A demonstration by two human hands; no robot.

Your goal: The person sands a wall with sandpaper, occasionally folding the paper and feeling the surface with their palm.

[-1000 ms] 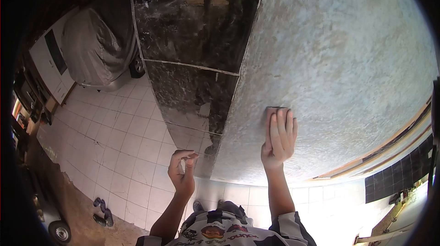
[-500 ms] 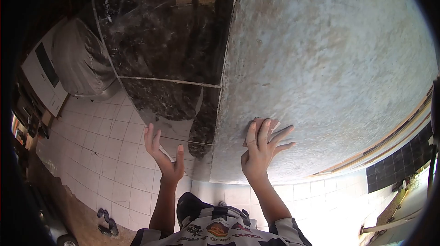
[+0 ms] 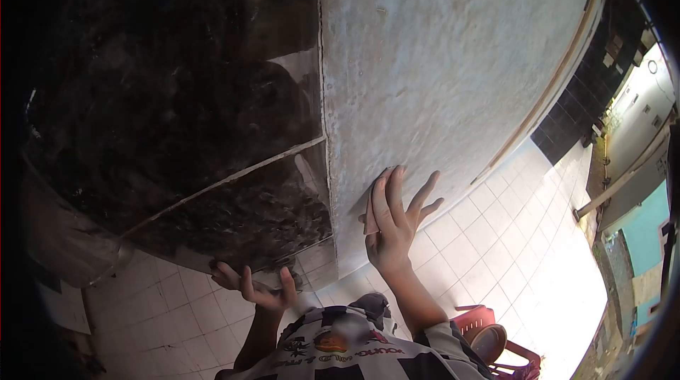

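Note:
My right hand point(image 3: 394, 221) presses a small brown sanding sheet point(image 3: 373, 194) flat against a rough pale grey plastered wall point(image 3: 453, 61), fingers spread over it, near the wall's left corner. My left hand point(image 3: 256, 288) rests lower down, fingers spread, against the bottom edge of the dark glossy marble-like cladding point(image 3: 177, 111) on the adjoining face. It holds nothing that I can see.
White floor tiles point(image 3: 496, 224) spread below the wall. A red plastic chair point(image 3: 496, 344) stands behind me at lower right. A wooden strip point(image 3: 559, 68) runs along the wall's base at right, with dark tiles point(image 3: 567, 125) and a bright outdoor area beyond.
My view has swung right and closer to the wall. My right hand with the sheet slid left toward the corner. My left hand dropped down to the dark cladding's lower edge.

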